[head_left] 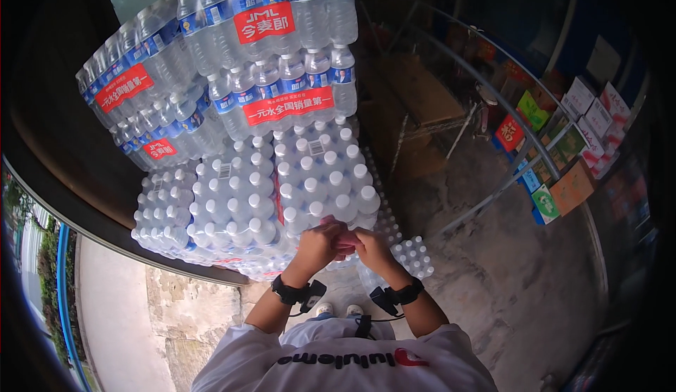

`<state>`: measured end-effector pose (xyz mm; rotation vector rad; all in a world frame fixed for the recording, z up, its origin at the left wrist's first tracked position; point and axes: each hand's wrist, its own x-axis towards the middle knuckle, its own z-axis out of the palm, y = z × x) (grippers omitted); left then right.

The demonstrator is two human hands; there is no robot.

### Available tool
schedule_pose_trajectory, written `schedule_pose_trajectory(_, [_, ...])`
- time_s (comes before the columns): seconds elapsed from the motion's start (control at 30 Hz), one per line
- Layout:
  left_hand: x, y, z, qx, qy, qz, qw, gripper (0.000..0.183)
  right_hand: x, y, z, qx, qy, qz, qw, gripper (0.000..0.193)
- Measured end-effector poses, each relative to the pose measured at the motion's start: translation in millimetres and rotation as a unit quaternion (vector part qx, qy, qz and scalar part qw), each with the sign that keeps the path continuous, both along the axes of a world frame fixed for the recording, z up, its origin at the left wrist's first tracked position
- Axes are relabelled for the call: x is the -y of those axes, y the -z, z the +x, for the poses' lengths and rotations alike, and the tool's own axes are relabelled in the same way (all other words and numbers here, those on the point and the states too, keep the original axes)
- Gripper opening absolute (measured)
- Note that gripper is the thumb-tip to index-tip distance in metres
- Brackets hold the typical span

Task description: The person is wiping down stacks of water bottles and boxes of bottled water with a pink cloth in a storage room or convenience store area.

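My left hand (317, 243) and my right hand (373, 246) meet in front of my chest, both with closed fingers. Between them is a small, crumpled, pinkish-red cloth-like piece (345, 240), partly covered by the fingers, so its exact kind does not show. Just beyond my hands stand shrink-wrapped packs of water bottles (320, 173) with white caps. On top of these, at the far side, more packs of bottles (267, 19) with blue labels and red printed bands are stacked two high. Black bands with small boxes sit on both my wrists.
A low pack of bottles (414, 257) stands on the concrete floor (486, 279) right of the stack. Further right are a metal rail frame (486, 78), a brown cardboard box (429, 89) and several coloured cartons (556, 145). A dark curved edge (176, 269) runs along the left.
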<state>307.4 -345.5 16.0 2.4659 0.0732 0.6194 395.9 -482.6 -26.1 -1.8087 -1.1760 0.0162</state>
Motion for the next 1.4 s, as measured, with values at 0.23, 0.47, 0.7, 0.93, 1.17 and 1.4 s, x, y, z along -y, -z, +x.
schedule_pose_trajectory(0.23, [-22.8, -19.4, -38.9, 0.040, -0.034, -0.051, 0.997, 0.031, -1.9, -23.2, -27.0, -0.114, -0.082, 0.011, 0.990, 0.029])
schedule_pose_trajectory(0.47, [-39.6, -63.3, -0.8, 0.217, -0.025, 0.099, 0.971, 0.026, -12.6, -92.7, 30.7, 0.200, 0.062, 0.086, 0.974, 0.028])
schedule_pose_trajectory(0.7, [-34.1, 18.6, 60.1, 0.071, -0.058, 0.199, 0.976, 0.045, -29.3, 3.3, 71.2, 0.145, 0.100, -0.044, 0.983, 0.038])
schedule_pose_trajectory(0.93, [-28.1, 18.8, 57.8, 0.051, -0.063, 0.198, 0.977, 0.048, -26.8, 8.4, 57.2, 0.138, 0.108, -0.035, 0.984, 0.044])
schedule_pose_trajectory(1.17, [-7.1, 19.9, 25.4, 0.036, -0.048, 0.202, 0.977, 0.054, -16.3, 15.9, 42.7, 0.215, 0.111, -0.080, 0.967, 0.040])
schedule_pose_trajectory(1.4, [-13.3, 18.8, 56.1, 0.030, -0.057, 0.152, 0.986, 0.054, -34.6, -6.1, 64.7, 0.127, 0.094, -0.092, 0.983, 0.043])
